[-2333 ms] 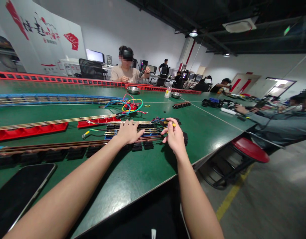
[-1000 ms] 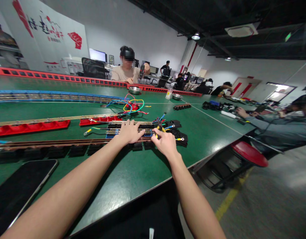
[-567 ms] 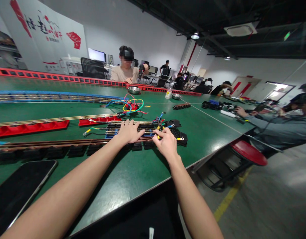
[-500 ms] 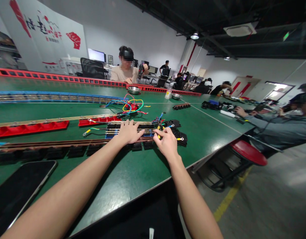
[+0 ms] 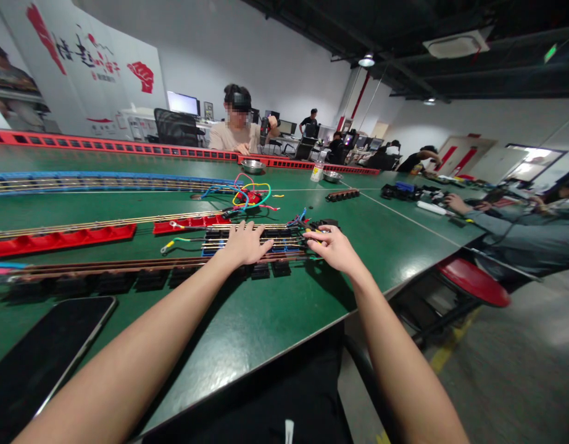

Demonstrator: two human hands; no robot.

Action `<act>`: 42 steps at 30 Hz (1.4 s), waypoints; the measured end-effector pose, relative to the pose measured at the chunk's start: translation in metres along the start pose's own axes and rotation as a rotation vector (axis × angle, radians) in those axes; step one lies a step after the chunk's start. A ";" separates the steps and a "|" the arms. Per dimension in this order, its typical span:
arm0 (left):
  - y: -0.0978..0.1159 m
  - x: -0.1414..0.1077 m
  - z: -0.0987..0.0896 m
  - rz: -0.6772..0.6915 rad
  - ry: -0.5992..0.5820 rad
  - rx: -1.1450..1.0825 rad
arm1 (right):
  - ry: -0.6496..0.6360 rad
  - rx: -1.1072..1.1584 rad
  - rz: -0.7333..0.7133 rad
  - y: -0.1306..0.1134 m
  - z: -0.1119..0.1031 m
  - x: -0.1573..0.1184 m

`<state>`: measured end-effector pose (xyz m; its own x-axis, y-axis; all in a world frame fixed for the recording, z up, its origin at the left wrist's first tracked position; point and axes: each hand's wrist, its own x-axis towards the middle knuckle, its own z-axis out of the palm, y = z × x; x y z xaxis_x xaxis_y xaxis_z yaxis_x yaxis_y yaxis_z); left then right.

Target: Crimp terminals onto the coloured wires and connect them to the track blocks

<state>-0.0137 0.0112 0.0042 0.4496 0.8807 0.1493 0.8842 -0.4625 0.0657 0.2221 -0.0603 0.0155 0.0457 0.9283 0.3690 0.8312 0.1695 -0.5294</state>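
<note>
My left hand (image 5: 247,244) lies flat with fingers spread on a bundle of slim metal rails (image 5: 284,245) set in blue and black holders. At the bundle's right end, my right hand (image 5: 335,248) has its thumb and forefinger close together. Between them is a small dark and yellow piece whose kind I cannot make out. Blue wires (image 5: 299,218) rise just beyond these fingertips. A green-yellow lead (image 5: 173,243) with a ring terminal sticks out from the bundle's left end. Nearer to me runs a long copper-coloured rail strip (image 5: 127,266) on black blocks.
A dark phone (image 5: 48,351) lies at the near left. Red holders (image 5: 62,239), a blue curved track (image 5: 103,183) and coloured looped wires (image 5: 254,196) are farther back. Metal bowls (image 5: 253,165) and a bottle (image 5: 317,169) stand beyond. A red stool (image 5: 474,282) is at right; other people sit around.
My right hand has shifted right along the rail bundle's end and turned, its fingers now pointing left. My left hand stays on the rails. The view has swung slightly.
</note>
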 end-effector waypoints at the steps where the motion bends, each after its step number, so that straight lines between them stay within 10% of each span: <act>1: 0.000 0.000 0.000 0.000 0.003 0.001 | -0.023 0.041 0.026 0.002 -0.004 0.003; 12: -0.005 0.004 0.007 0.005 -0.014 0.003 | -0.152 0.169 0.333 0.015 -0.031 0.021; 24: -0.004 0.001 0.001 0.008 -0.027 -0.009 | -0.294 -0.424 0.030 0.021 -0.049 0.039; 42: -0.002 0.001 0.000 0.013 -0.022 0.028 | -0.161 -0.893 -0.129 -0.016 -0.043 0.027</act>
<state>-0.0146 0.0133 0.0040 0.4638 0.8766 0.1278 0.8811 -0.4715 0.0361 0.2340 -0.0523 0.0660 -0.0990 0.9661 0.2383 0.9471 0.0180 0.3205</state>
